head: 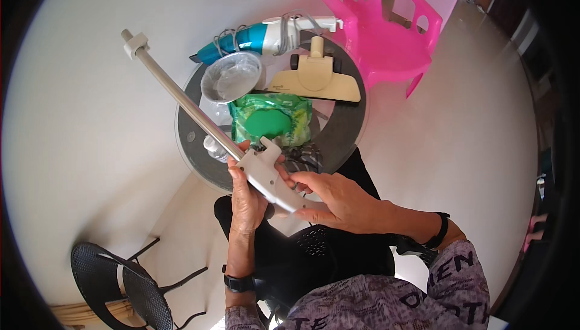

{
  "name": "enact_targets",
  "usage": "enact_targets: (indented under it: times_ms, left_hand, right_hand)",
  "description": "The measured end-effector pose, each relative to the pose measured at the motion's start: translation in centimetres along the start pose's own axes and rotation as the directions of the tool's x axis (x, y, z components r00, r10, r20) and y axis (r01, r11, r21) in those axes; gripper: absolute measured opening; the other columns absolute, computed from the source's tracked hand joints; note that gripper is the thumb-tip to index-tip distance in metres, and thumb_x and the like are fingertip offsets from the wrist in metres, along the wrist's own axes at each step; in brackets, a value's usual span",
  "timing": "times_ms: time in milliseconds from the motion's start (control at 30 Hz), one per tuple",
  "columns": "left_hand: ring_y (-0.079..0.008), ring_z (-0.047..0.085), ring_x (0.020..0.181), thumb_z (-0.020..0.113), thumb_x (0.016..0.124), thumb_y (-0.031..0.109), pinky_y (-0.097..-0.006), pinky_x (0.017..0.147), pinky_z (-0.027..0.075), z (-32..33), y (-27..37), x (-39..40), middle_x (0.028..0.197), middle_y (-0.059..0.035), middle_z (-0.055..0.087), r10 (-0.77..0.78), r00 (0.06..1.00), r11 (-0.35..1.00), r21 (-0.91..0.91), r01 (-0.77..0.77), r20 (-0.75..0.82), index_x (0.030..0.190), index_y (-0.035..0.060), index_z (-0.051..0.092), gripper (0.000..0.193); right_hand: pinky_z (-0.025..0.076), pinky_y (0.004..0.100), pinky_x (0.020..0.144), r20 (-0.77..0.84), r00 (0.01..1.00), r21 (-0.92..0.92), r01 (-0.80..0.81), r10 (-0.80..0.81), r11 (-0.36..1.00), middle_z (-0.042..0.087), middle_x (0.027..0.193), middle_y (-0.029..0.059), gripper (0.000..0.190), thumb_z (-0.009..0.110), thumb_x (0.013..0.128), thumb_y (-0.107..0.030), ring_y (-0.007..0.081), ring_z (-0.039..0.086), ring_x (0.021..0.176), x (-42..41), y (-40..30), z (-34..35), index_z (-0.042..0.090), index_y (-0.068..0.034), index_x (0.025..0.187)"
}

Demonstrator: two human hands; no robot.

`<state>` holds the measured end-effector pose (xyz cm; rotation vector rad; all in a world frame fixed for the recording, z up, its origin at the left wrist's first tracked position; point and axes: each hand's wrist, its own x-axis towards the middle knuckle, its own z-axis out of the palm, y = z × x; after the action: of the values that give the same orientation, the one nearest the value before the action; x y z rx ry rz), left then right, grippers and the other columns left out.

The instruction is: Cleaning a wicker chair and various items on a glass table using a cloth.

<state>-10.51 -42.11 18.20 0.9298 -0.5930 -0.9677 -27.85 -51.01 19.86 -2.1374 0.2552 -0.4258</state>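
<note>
A vacuum cleaner's metal tube (183, 103) with a white plastic handle (267, 176) slants from my lap toward the upper left. My left hand (247, 196) grips it where the tube meets the handle. Around the handle's lower end, my right hand (340, 198) is closed, with its thumb and fingers on either side. Near the tube's far end sits a white clip (136, 45). Just beyond the handle lies a green pack of wipes (272, 121), partly covered by the handle's hook. Some fingers of both hands are hidden behind the handle.
On the round glass table (349, 128) are a blue and white handheld vacuum (247, 40) wrapped in its cord, a cream floor nozzle (315, 78), a clear plastic bowl (233, 76) and a small bottle (215, 149). A pink chair (389, 44) stands behind, a black chair (145, 289) lower left.
</note>
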Motion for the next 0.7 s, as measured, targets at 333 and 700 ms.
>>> enact_targets:
  times_ms: [333,700]
  left_hand:
    - [-0.0288,0.055,0.109,0.036,0.094,0.055,-0.0446,0.096,0.045,11.7,-3.7,7.5,0.122,-0.0194,0.047,-0.091,0.959,0.965,0.261,0.018,0.270,0.127,0.0128,0.027,0.054]
    - [-0.0117,0.055,0.092,0.039,0.100,0.035,-0.0286,0.083,0.046,14.8,-8.8,12.3,0.090,-0.0018,0.054,-0.225,0.859,0.851,0.522,-0.057,0.460,0.142,0.0090,0.033,0.050]
  right_hand:
    - [0.047,0.0452,0.076,-0.552,0.812,-0.050,-0.258,0.188,0.965,0.060,0.103,0.0186,0.057,0.067,0.075,-0.012,0.0380,0.060,0.090,-4.1,3.3,-6.3,0.040,-0.005,0.125]
    - [0.039,0.0246,0.048,-0.464,0.666,0.734,-0.080,0.584,0.674,0.048,0.059,0.0012,0.031,0.054,0.082,-0.014,0.0081,0.044,0.047,-7.2,8.8,-10.1,0.053,0.000,0.110]
